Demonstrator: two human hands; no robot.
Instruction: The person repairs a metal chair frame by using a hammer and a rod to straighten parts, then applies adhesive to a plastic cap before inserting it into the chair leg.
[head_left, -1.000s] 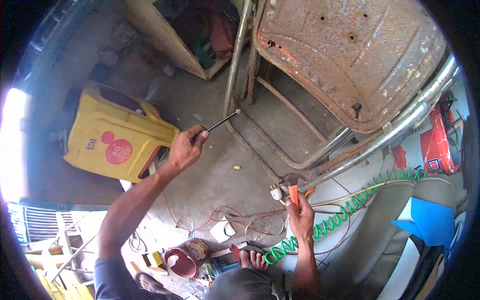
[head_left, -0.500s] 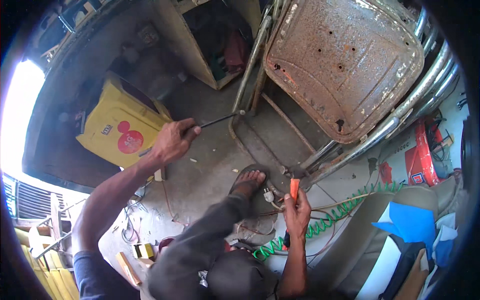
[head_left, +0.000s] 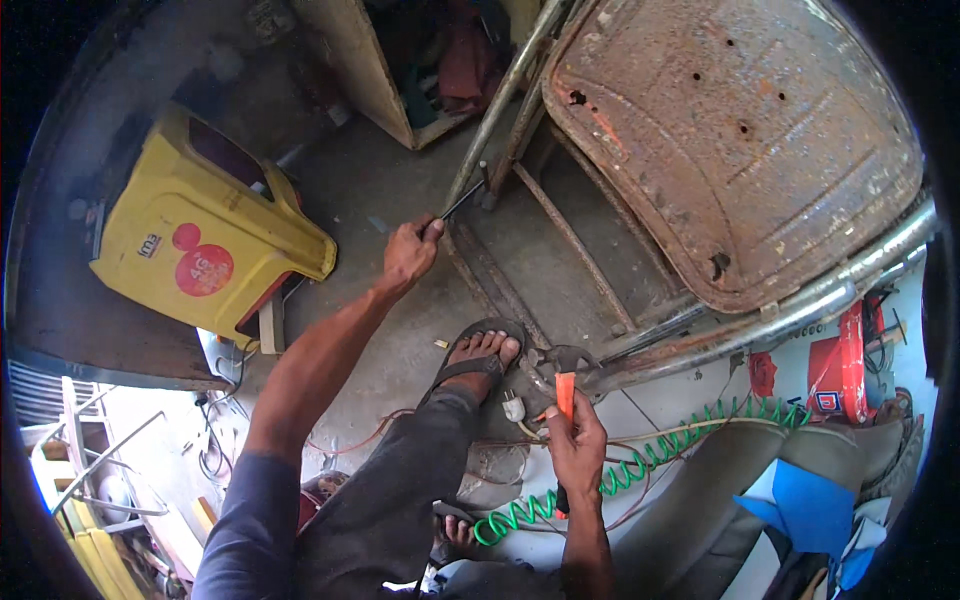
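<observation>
Rusty metal chair (head_left: 740,170) = landmark. Left hand (head_left: 412,252) closed round thin dark rod (head_left: 461,202), left of chair; rod's far end at the chair's tubing, contact unclear. Right hand (head_left: 577,450) gripping orange-handled tool (head_left: 566,395), near side of chair, metal head by its lower tubes. Sandaled foot (head_left: 478,358) just beside chair's lower bars. Green coiled hose (head_left: 640,464) nearer the person than chair; yellow plastic stool (head_left: 165,240) well left of chair.
</observation>
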